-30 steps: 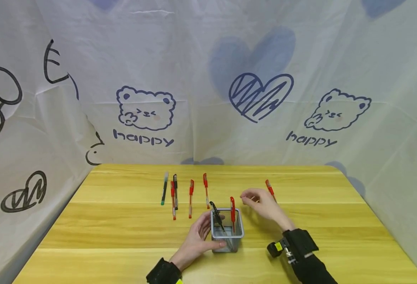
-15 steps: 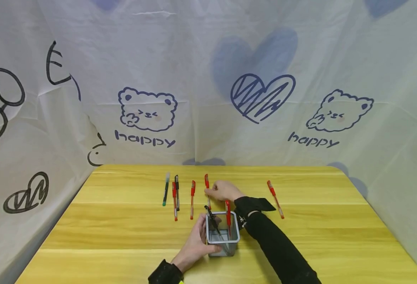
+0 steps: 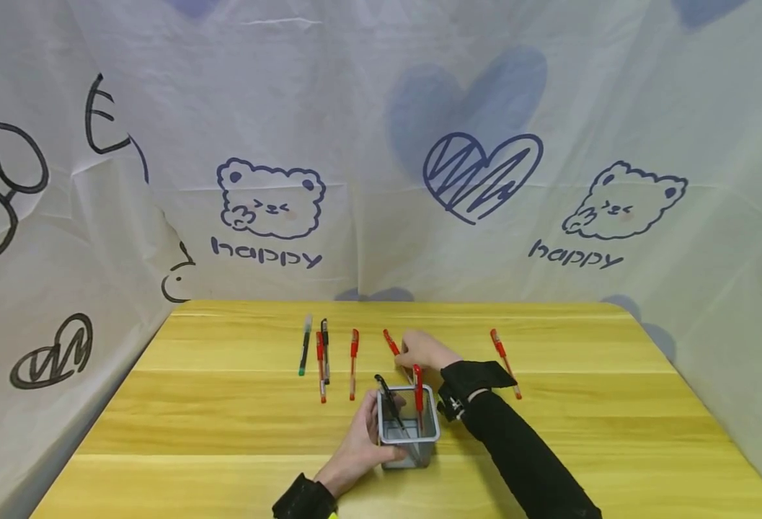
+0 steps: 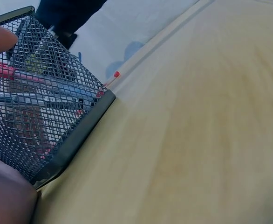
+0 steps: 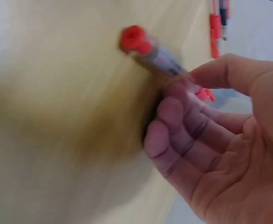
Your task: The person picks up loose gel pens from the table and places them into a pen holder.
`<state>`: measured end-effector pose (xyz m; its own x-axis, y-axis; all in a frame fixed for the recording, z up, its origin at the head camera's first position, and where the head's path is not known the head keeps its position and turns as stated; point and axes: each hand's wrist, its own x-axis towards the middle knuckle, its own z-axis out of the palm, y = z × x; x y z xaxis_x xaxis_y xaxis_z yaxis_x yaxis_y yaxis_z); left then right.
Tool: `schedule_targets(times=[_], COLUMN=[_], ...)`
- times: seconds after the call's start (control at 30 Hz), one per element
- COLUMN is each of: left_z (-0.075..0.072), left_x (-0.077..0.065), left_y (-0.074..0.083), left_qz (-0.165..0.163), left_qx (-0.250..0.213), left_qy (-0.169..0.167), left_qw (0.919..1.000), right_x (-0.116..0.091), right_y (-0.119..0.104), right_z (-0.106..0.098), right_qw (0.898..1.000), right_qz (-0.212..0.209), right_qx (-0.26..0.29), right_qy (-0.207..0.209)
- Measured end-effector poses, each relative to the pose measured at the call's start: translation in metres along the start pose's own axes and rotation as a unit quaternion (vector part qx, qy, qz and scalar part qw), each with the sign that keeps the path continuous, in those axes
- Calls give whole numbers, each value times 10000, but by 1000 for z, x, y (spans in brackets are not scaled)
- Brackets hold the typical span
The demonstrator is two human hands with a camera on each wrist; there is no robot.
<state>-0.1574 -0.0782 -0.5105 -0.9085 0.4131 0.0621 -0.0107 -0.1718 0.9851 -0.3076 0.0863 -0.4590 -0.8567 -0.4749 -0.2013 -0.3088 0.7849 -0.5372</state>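
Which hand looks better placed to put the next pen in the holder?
Probably the right hand: it pinches a red pen just beyond the mesh holder, while the left hand is occupied gripping the holder's side.

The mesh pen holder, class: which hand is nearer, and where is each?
Left. The left hand grips the mesh pen holder at its left side; the right hand is beyond it, pinching a red pen.

pale cloth backdrop (image 3: 348, 79) | blue heart drawing (image 3: 483, 176) | yellow wood-grain table (image 3: 212, 422)

The mesh holder (image 3: 423, 454) is grey, the pinched pen's cap (image 3: 391, 342) red.
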Motion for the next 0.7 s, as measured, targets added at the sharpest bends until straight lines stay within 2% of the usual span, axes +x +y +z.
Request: schedule_targets(times=[0.13,0.2,0.27,0.33,0.43,0.57,0.7], left_z=[0,-1,-1,-1,-2,-2,-1], left_x=[0,0,0,0,-1,0,0], left_y=[0,1,1,0,0,-1,-2], left_qz=[36,58,72,87,129,243,306], left_qx=[83,103,102,88,64,37,-38], left_qy=[-2,6,27,41,40,-7,-32], left_qw=[10000,9999,9999,9999,9999,9997,9995], right_x=[-19,-30,-44,-57,-79,-105,-128], right_y=[9,13,17,17,14,6,1], right_z=[-6,-11,-15,-18,-23,-28,-28], right_qw=[9975,9923,9831,9707,9523,9233,8863], right_qz=[-335,-464,-586,-688,-818,-1207,-1942], right_qx=[610,1099,1646,2148,2582,2666,2366], right_qy=[151,326,553,826,1404,2487,3476])
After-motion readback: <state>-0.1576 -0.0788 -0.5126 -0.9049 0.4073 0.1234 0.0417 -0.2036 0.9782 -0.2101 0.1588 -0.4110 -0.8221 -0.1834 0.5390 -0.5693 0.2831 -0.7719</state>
